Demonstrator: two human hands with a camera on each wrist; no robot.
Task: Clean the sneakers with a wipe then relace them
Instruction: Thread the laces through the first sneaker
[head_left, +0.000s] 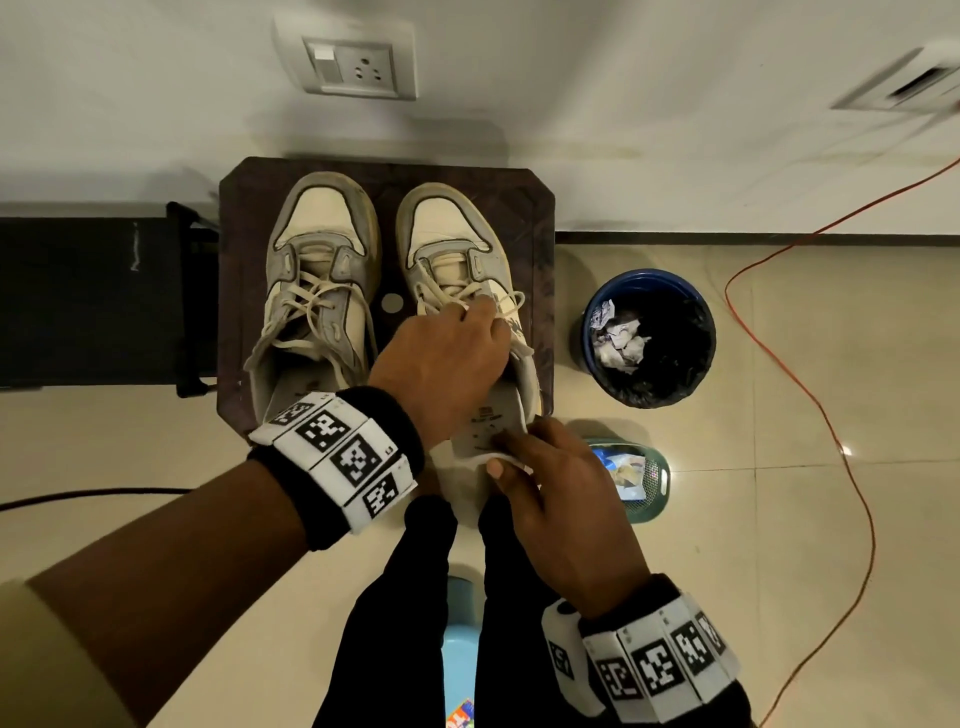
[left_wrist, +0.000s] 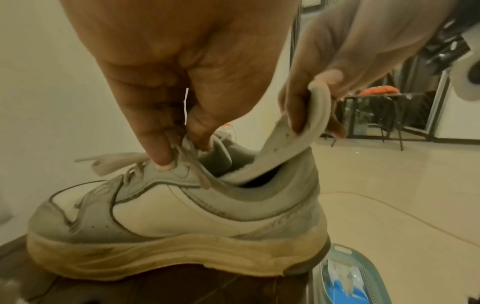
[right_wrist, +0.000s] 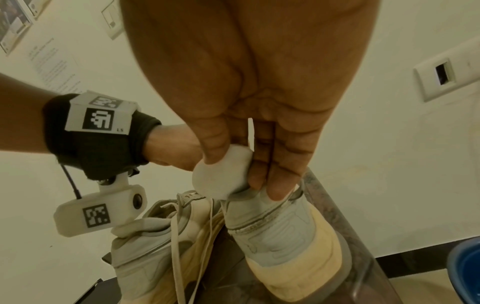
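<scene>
Left hand fingers pinch lace; right hand fingers clamp insole

Dim, warm yellowish indoor light, soft shadows, floor-tile glare, wide-angle edge bending, blur at close range.

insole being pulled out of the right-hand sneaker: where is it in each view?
Head: insole low centre, heel end pinched by right hand.
Left wrist: insole upper right of centre, rising from the shoe collar.
Right wrist: insole centre, under the thumb.
Shared landmark: right-hand sneaker, held at its laces by left hand.
</scene>
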